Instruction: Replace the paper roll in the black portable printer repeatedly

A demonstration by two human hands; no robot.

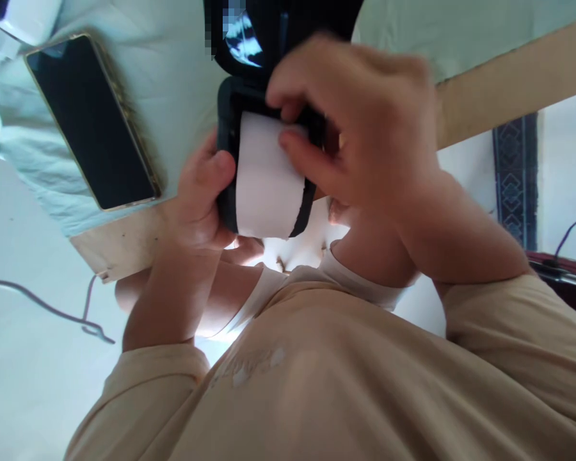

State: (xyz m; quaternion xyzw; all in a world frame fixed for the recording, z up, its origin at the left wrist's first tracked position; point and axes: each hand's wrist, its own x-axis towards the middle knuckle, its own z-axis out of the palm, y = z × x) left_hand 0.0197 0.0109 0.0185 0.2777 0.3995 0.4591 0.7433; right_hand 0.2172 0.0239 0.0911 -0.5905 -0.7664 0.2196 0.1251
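Observation:
My left hand (199, 195) grips a small black device (226, 137) from the left side, thumb on its edge. A white strip of paper (265, 182) curls out over the device's front. My right hand (360, 121) reaches over from the right, and its thumb and fingers pinch the top of the paper where it leaves the device. Behind the device sits another black object (269, 32), partly hidden by my right hand. My beige sleeves and shirt fill the lower part of the view.
A black smartphone (91, 121) lies face up on a pale green cloth (173, 83) at upper left. A bare wooden edge (509, 83) runs behind my right hand. Thin cables (43, 304) trail at left, and a dark cable (571, 230) at right.

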